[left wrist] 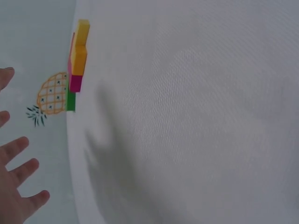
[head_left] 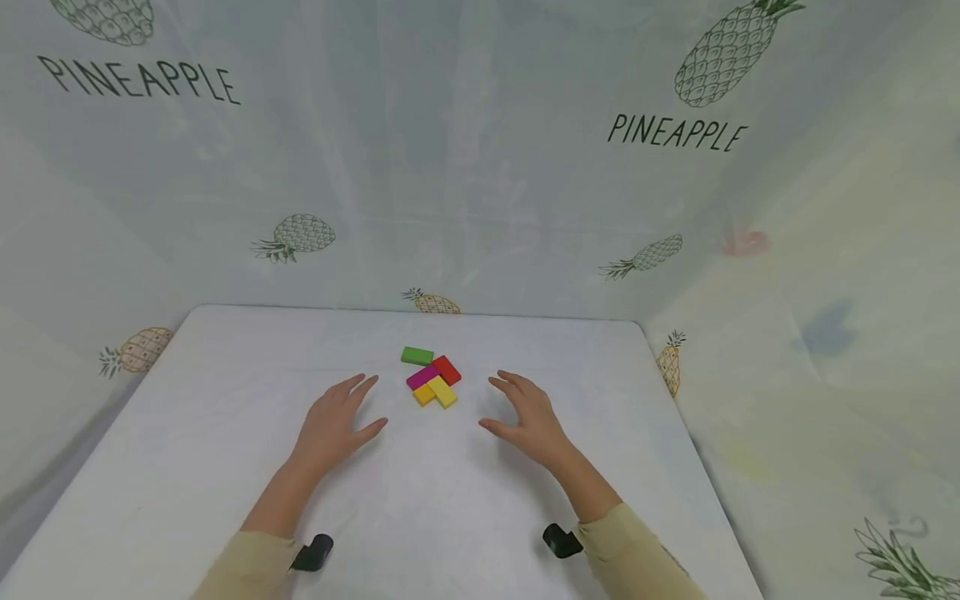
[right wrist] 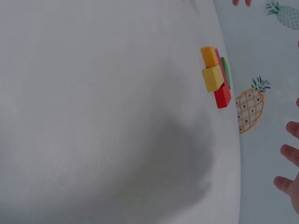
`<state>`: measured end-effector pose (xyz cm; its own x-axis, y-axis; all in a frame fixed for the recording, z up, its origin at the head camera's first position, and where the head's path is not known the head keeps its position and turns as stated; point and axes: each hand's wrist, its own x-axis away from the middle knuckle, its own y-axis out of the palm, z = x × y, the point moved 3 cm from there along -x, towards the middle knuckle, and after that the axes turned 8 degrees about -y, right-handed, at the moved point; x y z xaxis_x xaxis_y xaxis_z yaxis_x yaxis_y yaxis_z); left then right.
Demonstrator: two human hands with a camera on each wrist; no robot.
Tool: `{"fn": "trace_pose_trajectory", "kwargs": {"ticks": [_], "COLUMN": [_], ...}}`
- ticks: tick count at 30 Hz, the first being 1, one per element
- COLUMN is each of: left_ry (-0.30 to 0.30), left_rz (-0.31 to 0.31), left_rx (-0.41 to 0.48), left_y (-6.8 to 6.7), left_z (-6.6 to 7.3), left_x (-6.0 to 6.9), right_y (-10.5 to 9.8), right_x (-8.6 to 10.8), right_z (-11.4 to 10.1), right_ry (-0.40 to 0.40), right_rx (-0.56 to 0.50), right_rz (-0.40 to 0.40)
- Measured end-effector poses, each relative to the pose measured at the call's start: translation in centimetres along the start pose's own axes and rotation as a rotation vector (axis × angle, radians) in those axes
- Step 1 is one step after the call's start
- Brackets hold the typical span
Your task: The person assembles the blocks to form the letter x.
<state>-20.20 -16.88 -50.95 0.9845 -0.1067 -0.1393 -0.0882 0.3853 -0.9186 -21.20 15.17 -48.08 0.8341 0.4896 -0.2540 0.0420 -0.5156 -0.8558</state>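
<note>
Several coloured blocks lie in a loose cluster toward the far part of the white table: a green block (head_left: 417, 356), a red block (head_left: 447, 370), a magenta block (head_left: 423, 377), a yellow block (head_left: 442, 392) and an orange block (head_left: 424, 394). To their left my left hand (head_left: 335, 423) hovers with fingers spread, touching none of them. My right hand (head_left: 529, 420) is held on the other side, thumb and fingers apart and holding nothing. Both wrist views show the blocks bunched close together, the yellow block (right wrist: 213, 78) nearest in the right one.
The white table (head_left: 435, 517) reaches back to a hanging curtain (head_left: 450, 167) printed with pineapples. Black wrist devices (head_left: 313, 552) sit at both sleeve cuffs. Shadows of the hands fall on the tabletop.
</note>
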Motion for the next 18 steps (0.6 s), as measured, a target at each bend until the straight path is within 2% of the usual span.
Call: {"fn": "trace_pose_trajectory", "kwargs": {"ticks": [7, 18], "left_ry": [-0.046, -0.122], "left_rz": [-0.033, -0.061], "left_rx": [0.039, 0.227], "left_y": [1.0, 2.9], "left_z": [1.2, 2.0], "left_x": [-0.8, -2.2], "right_y": [1.0, 2.9], "right_x": [-1.0, -2.8], "right_z": [-0.5, -0.7], "right_ry": [0.036, 0.085], "right_rx": [-0.045, -0.187], "right_rz": [-0.043, -0.061]}}
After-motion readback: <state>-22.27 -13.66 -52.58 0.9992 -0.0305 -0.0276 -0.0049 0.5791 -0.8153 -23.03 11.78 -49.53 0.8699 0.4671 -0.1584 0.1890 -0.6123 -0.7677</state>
